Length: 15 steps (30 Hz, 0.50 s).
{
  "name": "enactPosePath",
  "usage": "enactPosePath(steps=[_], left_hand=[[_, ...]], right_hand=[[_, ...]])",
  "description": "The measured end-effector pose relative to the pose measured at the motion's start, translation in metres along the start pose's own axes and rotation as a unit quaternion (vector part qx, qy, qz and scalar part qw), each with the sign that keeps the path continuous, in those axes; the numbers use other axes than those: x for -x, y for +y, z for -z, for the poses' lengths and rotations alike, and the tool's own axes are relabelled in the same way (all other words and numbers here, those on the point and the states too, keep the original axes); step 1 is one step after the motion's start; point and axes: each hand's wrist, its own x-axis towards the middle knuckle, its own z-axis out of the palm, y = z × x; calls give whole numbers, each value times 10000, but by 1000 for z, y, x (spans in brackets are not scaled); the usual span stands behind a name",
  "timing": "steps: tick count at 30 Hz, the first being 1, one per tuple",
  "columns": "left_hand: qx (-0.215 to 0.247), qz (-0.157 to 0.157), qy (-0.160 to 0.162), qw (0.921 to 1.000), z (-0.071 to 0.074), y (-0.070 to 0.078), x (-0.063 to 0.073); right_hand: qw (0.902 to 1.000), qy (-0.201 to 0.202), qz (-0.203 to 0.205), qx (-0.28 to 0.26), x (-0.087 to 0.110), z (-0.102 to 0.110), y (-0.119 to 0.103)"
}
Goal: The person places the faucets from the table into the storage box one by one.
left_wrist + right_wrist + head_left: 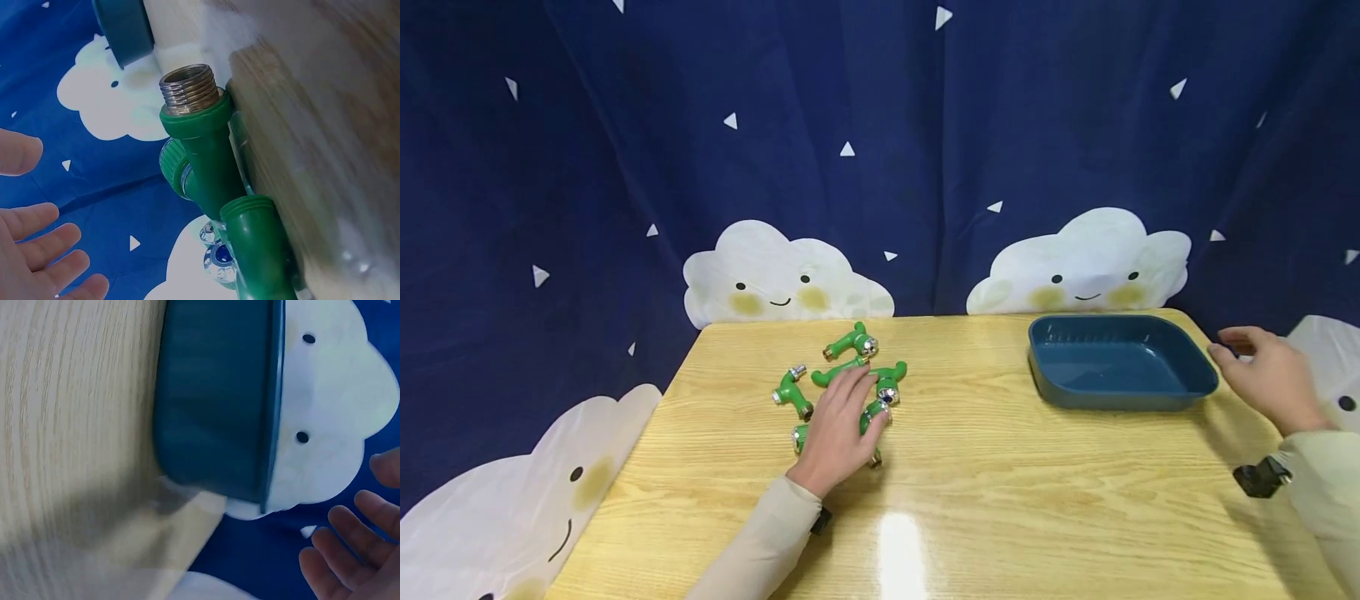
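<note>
Several green plastic taps with metal threaded ends lie in a loose group left of the table's middle; one tap [792,393] lies at the group's left and another tap [852,340] at its back. Over the group hovers my left hand [842,429], hiding part of it. In the left wrist view its fingers are spread and apart from the nearest tap [209,150]. My right hand [1273,375], fingers relaxed and holding nothing, is beside the right end of a dark teal tray [1112,400]. The right wrist view shows a gap between that hand and the tray [215,400].
The wooden table [970,500] ends at the back against a dark blue curtain [880,100] printed with clouds and small white triangles. Wood surface lies between the taps and the tray. A dark wrist camera [1262,477] sits on the right wrist.
</note>
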Motion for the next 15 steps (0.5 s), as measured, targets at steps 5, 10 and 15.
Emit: enactPosePath(steps=[5, 10, 15], left_hand=[[21, -22, -13, 10000, 0, -1, 0], [47, -10, -29, 10000, 0, -4, 0], [87, 65, -94, 9999, 2, -6, 2]], right_hand=[[9959, -537, -729, -66, -8, -2, 23], [9899, -958, -1037, -105, -14, -5, 40], [9855, -1332, -1016, -269, -21, -10, 53]])
